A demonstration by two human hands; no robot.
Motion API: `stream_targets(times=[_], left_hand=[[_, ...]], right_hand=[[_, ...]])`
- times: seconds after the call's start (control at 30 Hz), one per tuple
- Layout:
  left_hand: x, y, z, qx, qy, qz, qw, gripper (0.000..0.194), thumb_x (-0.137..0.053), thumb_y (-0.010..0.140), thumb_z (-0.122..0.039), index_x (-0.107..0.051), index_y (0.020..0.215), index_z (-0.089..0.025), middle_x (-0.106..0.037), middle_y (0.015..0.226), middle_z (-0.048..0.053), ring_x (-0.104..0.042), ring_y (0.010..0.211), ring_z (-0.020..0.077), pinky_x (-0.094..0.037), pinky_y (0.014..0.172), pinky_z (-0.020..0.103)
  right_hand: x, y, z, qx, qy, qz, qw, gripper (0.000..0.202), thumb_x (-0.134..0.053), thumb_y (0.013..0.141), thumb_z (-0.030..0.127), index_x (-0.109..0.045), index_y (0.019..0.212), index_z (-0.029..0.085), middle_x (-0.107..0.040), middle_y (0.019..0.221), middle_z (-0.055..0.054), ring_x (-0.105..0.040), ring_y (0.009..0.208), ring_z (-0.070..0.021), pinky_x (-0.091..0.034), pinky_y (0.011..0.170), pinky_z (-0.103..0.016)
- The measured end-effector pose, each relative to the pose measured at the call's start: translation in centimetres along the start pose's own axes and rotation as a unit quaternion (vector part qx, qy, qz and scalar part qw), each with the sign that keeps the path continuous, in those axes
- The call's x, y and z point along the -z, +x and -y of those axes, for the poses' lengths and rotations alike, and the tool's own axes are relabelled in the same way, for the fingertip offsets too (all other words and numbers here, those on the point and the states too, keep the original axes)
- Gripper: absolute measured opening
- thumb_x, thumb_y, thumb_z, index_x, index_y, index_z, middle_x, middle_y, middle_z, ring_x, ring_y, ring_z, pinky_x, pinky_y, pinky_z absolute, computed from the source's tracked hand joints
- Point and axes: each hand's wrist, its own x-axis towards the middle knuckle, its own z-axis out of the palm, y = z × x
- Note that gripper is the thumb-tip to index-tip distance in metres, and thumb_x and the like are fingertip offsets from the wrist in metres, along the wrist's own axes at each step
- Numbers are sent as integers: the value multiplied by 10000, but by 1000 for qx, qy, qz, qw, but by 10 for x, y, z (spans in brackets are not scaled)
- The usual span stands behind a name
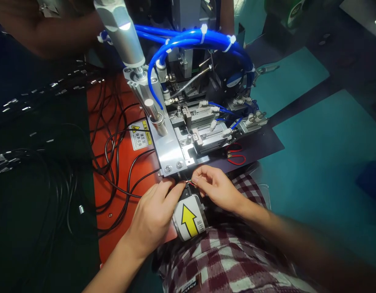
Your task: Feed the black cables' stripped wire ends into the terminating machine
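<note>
At the near end of the silver machine (169, 154), just below its bolted plate, a small bunch of thin coloured wires (190, 182) lies between the person's two hands. Its long axis runs roughly left to right, across the near-far line of the machine — red, green and pale strands show, but which way their tips point is too small to tell. From the right, the right hand (219, 188) pinches the wires between thumb and forefinger, its other fingers curled. From the left, the left hand (153, 211) brings its thumb to the wires' left end, fingers bent and close together; whether they grip the strands cannot be told. Nearer than the wires sits a rounded part with a yellow arrow (188, 219) that points away from the person, slightly left. Black cables (116, 179) loop over an orange-red surface (107, 240) on the left, beside a warning label (141, 134). Blue tubes (188, 37) arch over the machine's far side, and red tool handles (237, 159) lie to its right — near the right hand, yet apart from it.
</note>
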Motion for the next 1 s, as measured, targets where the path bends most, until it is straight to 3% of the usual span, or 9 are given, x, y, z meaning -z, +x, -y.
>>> stream_targets(times=[0.43, 0.77, 1.0], left_hand=[[-2, -1, 0, 2, 4, -2, 1000, 279, -405, 919, -98, -598, 1118, -68, -598, 901, 137, -593, 802, 223, -523, 635, 319], [0, -1, 0, -10, 8, 7, 1000, 282, -408, 912, -95, -592, 1123, -60, -617, 925, 144, -594, 779, 230, -523, 633, 335], [3, -1, 1, -26, 7, 29, 999, 312, -408, 892, -100, -566, 1156, -43, -621, 951, 158, -576, 794, 246, -501, 620, 342]], right_hand=[[-2, -2, -10, 58, -31, -23, 998, 119, -525, 883, 270, -535, 805, 181, -528, 652, 36, -524, 537, -98, -403, 516, -222], [-5, -2, 2, -31, 35, -19, 999, 150, -547, 831, 297, -515, 752, 174, -518, 616, 47, -512, 481, -88, -404, 473, -218], [-6, -1, 4, -43, -1, -24, 999, 145, -526, 832, 289, -521, 746, 172, -532, 617, 40, -514, 476, -89, -413, 475, -221]])
